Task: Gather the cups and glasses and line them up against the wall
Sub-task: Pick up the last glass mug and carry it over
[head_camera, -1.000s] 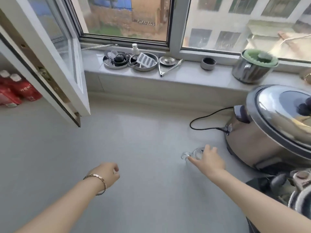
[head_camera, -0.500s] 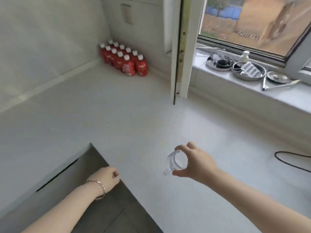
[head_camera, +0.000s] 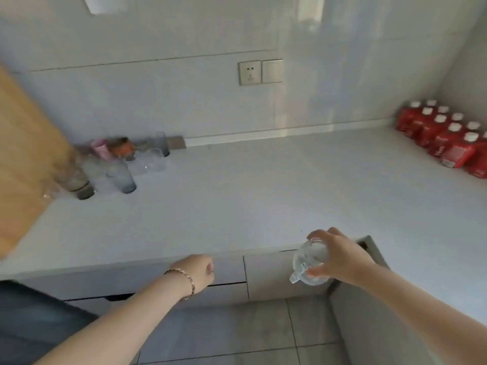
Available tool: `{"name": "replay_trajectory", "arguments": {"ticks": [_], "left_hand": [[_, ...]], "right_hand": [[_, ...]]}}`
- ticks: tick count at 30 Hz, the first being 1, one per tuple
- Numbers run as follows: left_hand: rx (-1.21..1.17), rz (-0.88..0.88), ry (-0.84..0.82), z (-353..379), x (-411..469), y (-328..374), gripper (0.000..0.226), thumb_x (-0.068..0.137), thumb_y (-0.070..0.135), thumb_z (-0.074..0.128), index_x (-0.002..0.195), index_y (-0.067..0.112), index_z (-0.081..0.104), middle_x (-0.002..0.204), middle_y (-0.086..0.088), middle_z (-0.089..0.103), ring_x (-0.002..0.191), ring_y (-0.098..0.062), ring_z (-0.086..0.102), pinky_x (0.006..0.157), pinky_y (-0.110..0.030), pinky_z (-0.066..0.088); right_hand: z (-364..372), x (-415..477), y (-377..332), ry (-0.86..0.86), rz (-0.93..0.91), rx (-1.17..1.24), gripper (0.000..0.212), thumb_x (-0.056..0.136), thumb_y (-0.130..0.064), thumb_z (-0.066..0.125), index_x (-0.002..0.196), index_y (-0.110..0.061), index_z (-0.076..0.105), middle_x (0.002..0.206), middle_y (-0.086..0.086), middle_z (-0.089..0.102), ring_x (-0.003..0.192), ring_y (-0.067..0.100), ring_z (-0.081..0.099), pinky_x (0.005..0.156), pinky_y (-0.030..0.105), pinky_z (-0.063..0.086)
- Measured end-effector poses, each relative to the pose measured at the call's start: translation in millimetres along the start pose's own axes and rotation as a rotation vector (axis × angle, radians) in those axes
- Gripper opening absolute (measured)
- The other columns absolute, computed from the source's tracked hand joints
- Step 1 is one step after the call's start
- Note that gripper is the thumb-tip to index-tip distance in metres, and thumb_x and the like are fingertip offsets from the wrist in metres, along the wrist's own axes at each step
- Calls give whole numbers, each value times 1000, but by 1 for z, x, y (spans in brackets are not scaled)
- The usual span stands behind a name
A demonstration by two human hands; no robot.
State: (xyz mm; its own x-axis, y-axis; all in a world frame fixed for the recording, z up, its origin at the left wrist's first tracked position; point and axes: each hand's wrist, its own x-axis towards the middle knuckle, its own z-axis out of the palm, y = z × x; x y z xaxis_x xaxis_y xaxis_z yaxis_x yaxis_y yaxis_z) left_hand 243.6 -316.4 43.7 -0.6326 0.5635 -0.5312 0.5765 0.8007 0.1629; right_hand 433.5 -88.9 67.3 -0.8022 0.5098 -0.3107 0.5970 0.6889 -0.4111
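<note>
My right hand [head_camera: 340, 256] grips a clear glass cup [head_camera: 309, 264] with a small handle, held in the air over the front edge of the white counter [head_camera: 263, 191]. My left hand [head_camera: 197, 272], with a gold bracelet on the wrist, is curled into a loose fist in front of the counter's drawer face and holds nothing. A blurred cluster of several glasses and cups [head_camera: 118, 164], clear, grey, pink and orange, stands at the far left of the counter near the tiled wall [head_camera: 184, 101].
A pack of red bottles [head_camera: 445, 138] with white caps sits in the right corner. A wooden board [head_camera: 23, 154] leans at the left. A socket and switch [head_camera: 261, 72] are on the wall. Grey floor tiles lie below.
My right hand picked the clear cup up from beside the steel cooker and carried it left. The view swung from the window side to the wall with the gathered glasses.
</note>
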Motion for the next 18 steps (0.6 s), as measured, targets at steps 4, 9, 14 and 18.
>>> {"name": "replay_trajectory", "arguments": {"ticks": [4, 9, 14, 18], "left_hand": [[-46, -115, 30, -36, 9, -96, 23, 88, 21, 40, 102, 25, 58, 122, 2, 60, 111, -20, 57, 94, -30, 46], [-136, -235, 40, -69, 35, -181, 26, 91, 21, 40, 111, 19, 57, 121, 0, 60, 109, -19, 58, 95, -33, 49], [-207, -334, 39, -97, 80, -239, 27, 92, 24, 40, 114, 19, 55, 121, 0, 58, 109, -20, 57, 94, -32, 48], [-275, -398, 20, -121, 124, -275, 30, 91, 27, 43, 117, 19, 55, 125, -2, 57, 112, -21, 56, 96, -33, 47]], "right_hand": [[14, 61, -82, -40, -93, -56, 72, 64, -41, 78, 128, -32, 46, 107, -8, 45, 98, 17, 58, 79, 23, 47], [30, 143, -164, -77, -180, -85, 70, 64, -36, 78, 126, -33, 46, 113, -5, 49, 95, 18, 59, 82, 30, 51], [54, 237, -233, -112, -272, -73, 70, 65, -32, 78, 127, -30, 45, 109, -6, 44, 97, 20, 60, 82, 30, 50], [74, 320, -291, -165, -338, -71, 71, 67, -29, 76, 130, -29, 42, 122, 1, 45, 105, 21, 57, 83, 29, 47]]}}
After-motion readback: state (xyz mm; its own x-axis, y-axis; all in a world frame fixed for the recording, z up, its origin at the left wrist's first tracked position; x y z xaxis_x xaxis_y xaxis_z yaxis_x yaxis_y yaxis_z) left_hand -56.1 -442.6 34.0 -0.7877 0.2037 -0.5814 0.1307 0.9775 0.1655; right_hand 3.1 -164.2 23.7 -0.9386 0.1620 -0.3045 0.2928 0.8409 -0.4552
